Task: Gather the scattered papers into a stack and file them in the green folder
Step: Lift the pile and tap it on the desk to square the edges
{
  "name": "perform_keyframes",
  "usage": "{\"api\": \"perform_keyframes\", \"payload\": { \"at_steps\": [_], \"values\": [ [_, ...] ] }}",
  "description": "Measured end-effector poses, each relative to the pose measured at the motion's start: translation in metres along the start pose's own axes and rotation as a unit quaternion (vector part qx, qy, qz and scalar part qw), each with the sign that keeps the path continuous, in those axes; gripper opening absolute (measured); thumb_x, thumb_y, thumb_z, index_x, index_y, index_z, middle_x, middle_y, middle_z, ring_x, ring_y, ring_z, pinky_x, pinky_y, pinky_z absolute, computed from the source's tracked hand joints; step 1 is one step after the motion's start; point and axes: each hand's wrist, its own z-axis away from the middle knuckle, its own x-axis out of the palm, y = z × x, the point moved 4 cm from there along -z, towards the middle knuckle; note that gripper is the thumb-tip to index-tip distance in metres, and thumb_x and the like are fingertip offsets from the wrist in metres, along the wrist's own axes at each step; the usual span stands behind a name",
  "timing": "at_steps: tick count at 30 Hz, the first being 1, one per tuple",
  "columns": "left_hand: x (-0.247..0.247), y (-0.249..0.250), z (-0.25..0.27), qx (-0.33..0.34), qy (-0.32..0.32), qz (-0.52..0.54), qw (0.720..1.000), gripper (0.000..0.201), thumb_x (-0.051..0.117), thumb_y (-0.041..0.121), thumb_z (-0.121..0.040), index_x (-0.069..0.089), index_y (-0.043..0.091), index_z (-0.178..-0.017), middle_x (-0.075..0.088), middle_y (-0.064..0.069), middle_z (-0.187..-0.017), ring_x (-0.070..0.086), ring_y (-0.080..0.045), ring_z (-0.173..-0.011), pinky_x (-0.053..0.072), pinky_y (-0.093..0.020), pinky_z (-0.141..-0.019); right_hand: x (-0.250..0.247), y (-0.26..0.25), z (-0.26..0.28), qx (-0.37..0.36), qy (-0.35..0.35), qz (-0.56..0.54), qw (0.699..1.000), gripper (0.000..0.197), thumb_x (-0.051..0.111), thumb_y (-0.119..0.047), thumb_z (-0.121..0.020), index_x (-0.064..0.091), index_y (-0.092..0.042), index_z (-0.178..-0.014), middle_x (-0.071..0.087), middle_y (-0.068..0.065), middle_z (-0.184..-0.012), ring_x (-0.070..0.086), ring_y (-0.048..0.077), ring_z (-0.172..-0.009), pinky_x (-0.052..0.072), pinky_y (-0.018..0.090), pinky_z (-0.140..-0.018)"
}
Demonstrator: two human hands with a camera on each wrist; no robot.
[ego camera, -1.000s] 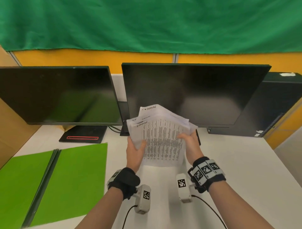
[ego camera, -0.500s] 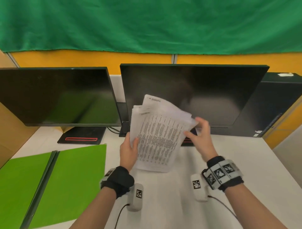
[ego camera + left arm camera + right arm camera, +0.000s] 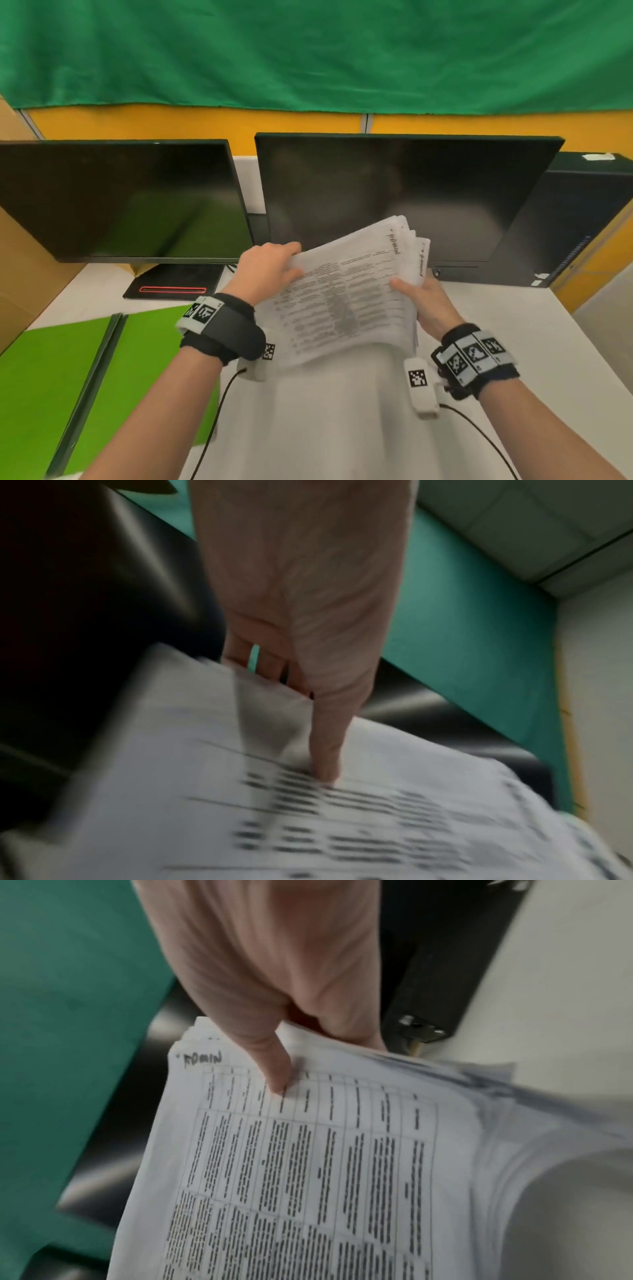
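Observation:
A stack of printed papers (image 3: 346,294) is held in the air above the white desk (image 3: 513,342), turned sideways with its top edge pointing right. My left hand (image 3: 270,270) grips its far left edge, thumb on top (image 3: 325,750) and fingers behind the sheets. My right hand (image 3: 424,301) holds the near right edge, thumb on the printed page (image 3: 274,1069), fingers underneath. The sheets (image 3: 308,1164) are fanned unevenly at the right side. The green folder (image 3: 68,377) lies open and flat on the desk at the left, apart from both hands.
Two dark monitors (image 3: 120,198) (image 3: 404,195) stand at the back of the desk, a black computer case (image 3: 582,219) to their right. A monitor base with a red outline (image 3: 173,284) sits just beyond the folder. A cardboard panel (image 3: 20,257) borders the left side.
The stack has been rotated from upright to sideways. My left hand moved up to its far edge, and my right hand has taken hold of the right edge again after letting go.

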Motion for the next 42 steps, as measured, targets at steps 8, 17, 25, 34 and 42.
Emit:
{"api": "perform_keyframes", "payload": {
  "at_steps": [8,17,25,34,42],
  "values": [
    [0.059,-0.038,0.017,-0.204,0.036,0.632,0.747,0.040,0.069,0.001,-0.082,0.058,0.000,-0.120,0.072,-0.007,-0.108,0.066,-0.031,-0.110,0.055,-0.037,-0.093,-0.005,0.043,0.006,0.032,0.083,-0.220,0.972,0.022,0.056,-0.006,-0.091,0.063,-0.010,-0.112,0.070,0.011,-0.112,0.068,0.026,-0.101,0.060,0.036,-0.078],
    [0.090,-0.028,0.042,-0.237,0.150,0.601,0.749,0.031,0.063,0.006,-0.089,0.060,0.000,-0.119,0.069,-0.012,-0.111,0.069,-0.017,-0.094,0.056,-0.016,-0.073,-0.005,0.045,-0.002,-0.017,0.046,-0.042,0.998,0.035,0.066,-0.003,-0.084,0.064,-0.016,-0.117,0.069,0.009,-0.119,0.064,0.023,-0.110,0.050,0.037,-0.092],
    [0.090,-0.021,0.056,-0.257,0.161,0.653,0.694,0.035,0.064,0.028,-0.088,0.056,0.003,-0.113,0.064,-0.009,-0.102,0.061,-0.017,-0.090,0.051,-0.028,-0.073,-0.016,0.045,0.002,-0.090,0.106,0.056,0.989,0.030,0.074,-0.009,-0.078,0.061,-0.016,-0.104,0.065,0.001,-0.098,0.060,0.020,-0.095,0.049,0.030,-0.086],
    [0.085,-0.009,0.042,-0.294,0.201,0.641,0.680,0.025,0.060,0.038,-0.089,0.052,0.015,-0.095,0.061,0.000,-0.084,0.058,-0.012,-0.075,0.046,-0.023,-0.063,0.002,0.011,0.008,-0.180,0.131,0.202,0.954,0.019,0.059,-0.011,-0.091,0.050,-0.026,-0.084,0.057,-0.012,-0.080,0.055,0.012,-0.078,0.043,0.001,-0.064],
    [0.077,0.001,0.031,-0.337,0.233,0.607,0.681,0.026,0.064,0.041,-0.086,0.045,0.033,-0.070,0.056,0.010,-0.077,0.054,-0.009,-0.071,0.044,-0.025,-0.064,0.010,0.006,0.018,-0.281,0.132,0.504,0.806,0.066,0.056,-0.012,-0.091,0.029,-0.030,-0.148,0.028,0.007,-0.150,0.061,0.022,-0.088,0.057,0.034,-0.077]
  ]
}}
